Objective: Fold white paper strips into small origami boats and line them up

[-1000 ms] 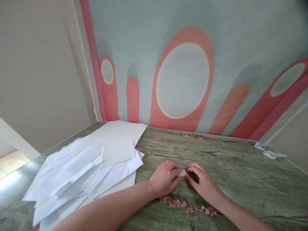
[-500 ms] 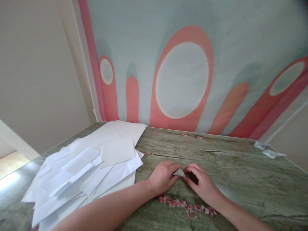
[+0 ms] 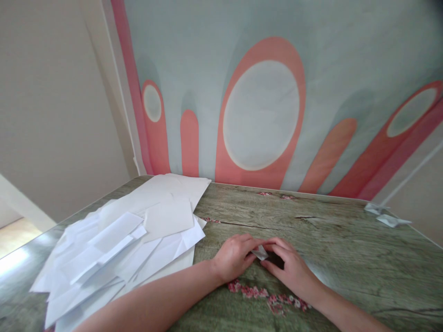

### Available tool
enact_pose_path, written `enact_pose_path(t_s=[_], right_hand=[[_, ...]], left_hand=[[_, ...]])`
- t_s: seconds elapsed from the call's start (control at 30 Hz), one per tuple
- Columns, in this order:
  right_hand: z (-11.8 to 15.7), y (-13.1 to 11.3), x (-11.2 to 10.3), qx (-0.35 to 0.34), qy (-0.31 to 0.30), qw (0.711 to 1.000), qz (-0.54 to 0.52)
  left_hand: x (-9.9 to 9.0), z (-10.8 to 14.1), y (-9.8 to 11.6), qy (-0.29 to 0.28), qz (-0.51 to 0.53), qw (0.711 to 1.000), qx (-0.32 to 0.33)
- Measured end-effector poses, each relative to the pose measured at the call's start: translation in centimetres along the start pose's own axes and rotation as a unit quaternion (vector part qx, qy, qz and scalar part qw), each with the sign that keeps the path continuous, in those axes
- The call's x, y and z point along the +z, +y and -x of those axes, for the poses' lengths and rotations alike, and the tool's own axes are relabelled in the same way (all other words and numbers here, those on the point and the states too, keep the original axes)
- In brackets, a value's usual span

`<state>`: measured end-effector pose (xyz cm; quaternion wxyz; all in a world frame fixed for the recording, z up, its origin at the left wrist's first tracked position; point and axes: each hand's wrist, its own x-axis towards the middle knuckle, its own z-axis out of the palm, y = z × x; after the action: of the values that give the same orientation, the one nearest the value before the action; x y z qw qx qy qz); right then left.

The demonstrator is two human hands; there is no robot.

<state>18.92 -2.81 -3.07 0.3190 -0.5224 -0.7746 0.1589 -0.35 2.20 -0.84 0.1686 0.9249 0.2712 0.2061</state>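
A small piece of folded white paper [image 3: 260, 252] is held between my two hands, low over the table near the middle. My left hand [image 3: 234, 256] grips its left side, with the fingers curled around it. On the other side, my right hand [image 3: 287, 262] pinches the paper between thumb and fingers. The fingertips of both hands meet at its upper edge. Part of the paper is hidden by my fingers.
A loose pile of white paper sheets [image 3: 169, 219] covers the left of the wood-patterned table [image 3: 332, 249]. Two small folded papers [image 3: 393, 221] lie at the far right edge. Behind the table hangs a patterned cloth [image 3: 204, 55].
The small paper has turned slightly and moved a little down and right. The fingertips of my two hands have come together above it.
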Motion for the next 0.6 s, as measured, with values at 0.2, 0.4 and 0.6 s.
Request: enact_pose_path(t_s=[0.2, 0.4, 0.6], right_hand=[[0.1, -0.6, -0.2, 0.000, 0.006, 0.999, -0.044], [0.2, -1.3, -0.2, 0.002, 0.006, 0.997, -0.078], [0.2, -1.1, -0.3, 0.024, 0.008, 0.992, -0.121]], left_hand=[[0.0, 0.1, 0.1, -0.002, 0.046, 0.999, -0.006], [0.6, 0.3, 0.0, 0.012, 0.077, 0.997, -0.017], [0.6, 0.3, -0.2, 0.013, 0.086, 0.996, -0.008]])
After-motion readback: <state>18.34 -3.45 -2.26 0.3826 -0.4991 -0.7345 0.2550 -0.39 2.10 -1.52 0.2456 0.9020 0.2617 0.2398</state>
